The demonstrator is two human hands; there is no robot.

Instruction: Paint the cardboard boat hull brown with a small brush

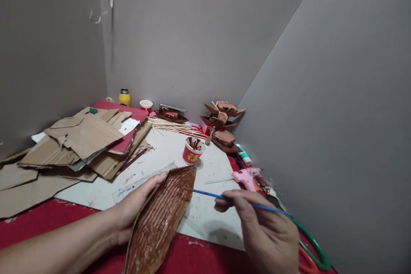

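My left hand (pixel 133 207) grips the left side of a brown painted cardboard boat hull (pixel 160 222), holding it tilted above the table. My right hand (pixel 263 231) pinches a thin blue paintbrush (pixel 224 197), whose tip touches the hull's right edge near its upper end. A red paper cup (pixel 193 150) of brown paint stands just beyond the hull on the white sheet (pixel 208 167).
Torn cardboard pieces (pixel 80 141) are piled at left. Several brown model boats (pixel 221 124) and wooden sticks (pixel 173 126) lie at the back. A pink glue gun (pixel 245 177), a glue bottle (pixel 244 155), green-handled scissors (pixel 313 244), a yellow flask (pixel 124 97) and grey partition walls surround the table.
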